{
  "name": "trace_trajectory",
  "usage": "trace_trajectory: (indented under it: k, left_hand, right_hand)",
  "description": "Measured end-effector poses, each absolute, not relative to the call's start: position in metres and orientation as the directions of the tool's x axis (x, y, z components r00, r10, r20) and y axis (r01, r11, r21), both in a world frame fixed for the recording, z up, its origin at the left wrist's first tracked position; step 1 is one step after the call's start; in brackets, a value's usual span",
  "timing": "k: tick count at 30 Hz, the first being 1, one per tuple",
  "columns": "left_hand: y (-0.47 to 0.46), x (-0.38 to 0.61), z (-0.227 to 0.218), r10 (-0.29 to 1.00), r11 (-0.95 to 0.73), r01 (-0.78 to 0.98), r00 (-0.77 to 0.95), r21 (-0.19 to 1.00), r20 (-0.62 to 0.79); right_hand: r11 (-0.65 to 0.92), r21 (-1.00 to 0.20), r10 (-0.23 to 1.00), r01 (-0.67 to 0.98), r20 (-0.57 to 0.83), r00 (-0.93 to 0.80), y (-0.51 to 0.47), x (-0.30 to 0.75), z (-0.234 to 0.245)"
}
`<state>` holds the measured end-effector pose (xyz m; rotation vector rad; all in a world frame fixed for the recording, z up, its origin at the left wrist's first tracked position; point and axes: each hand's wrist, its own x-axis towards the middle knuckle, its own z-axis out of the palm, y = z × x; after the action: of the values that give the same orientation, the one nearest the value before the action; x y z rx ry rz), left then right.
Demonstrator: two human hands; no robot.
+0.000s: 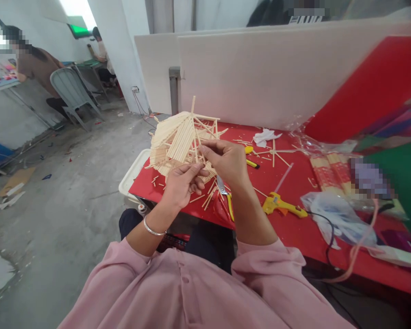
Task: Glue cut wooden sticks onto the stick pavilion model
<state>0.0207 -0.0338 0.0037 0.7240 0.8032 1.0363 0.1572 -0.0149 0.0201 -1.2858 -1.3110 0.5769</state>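
A model built of pale wooden sticks stands at the near left corner of the red table, its sloping roof partly covered with sticks laid side by side. In front of it, my left hand is closed, thumb against curled fingers. My right hand pinches just above and to the right, close to the roof's open frame. A thin wooden stick appears to run between both sets of fingertips, though it is hard to separate from the sticks behind. Yellow-handled scissors lie below my right wrist, beside loose cut sticks.
A yellow glue gun with its cord lies to the right on the red table. Behind my right hand are a yellow cutter, a star of joined sticks and crumpled tissue. Pale boards stand along the back.
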Motion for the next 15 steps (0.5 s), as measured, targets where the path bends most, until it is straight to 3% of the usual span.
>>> trace_trajectory:
  k: [5, 8, 9, 11, 15]
  left_hand:
    - [-0.064, 0.005, -0.003, 0.95, 0.226, -0.375, 0.287, 0.899, -0.119]
    - [-0.084, 0.006, -0.017, 0.897, 0.212, -0.211, 0.43, 0.954, -0.105]
    - [-0.087, 0.01, -0.024, 0.863, 0.22, -0.135, 0.489, 0.966, -0.128]
    - [-0.087, 0.022, -0.04, 0.827, 0.215, -0.035, 0.538, 0.976, -0.163]
    - [-0.07, 0.048, -0.07, 0.901, 0.217, -0.044, 0.393, 0.975, -0.183]
  right_hand:
    - [0.217, -0.892, 0.8, 0.397, 0.396, 0.451, -0.05, 0.197, -0.008]
    - [-0.018, -0.866, 0.791, 0.499, 0.293, 0.537, -0.074, 0.204, -0.055]
    - [-0.127, -0.848, 0.829, 0.515, 0.194, 0.524, -0.079, 0.201, -0.07]
    - [-0.178, -0.829, 0.874, 0.53, 0.114, 0.472, -0.083, 0.192, -0.095]
    - [-0.161, -0.82, 0.923, 0.549, 0.073, 0.378, -0.071, 0.195, -0.102]
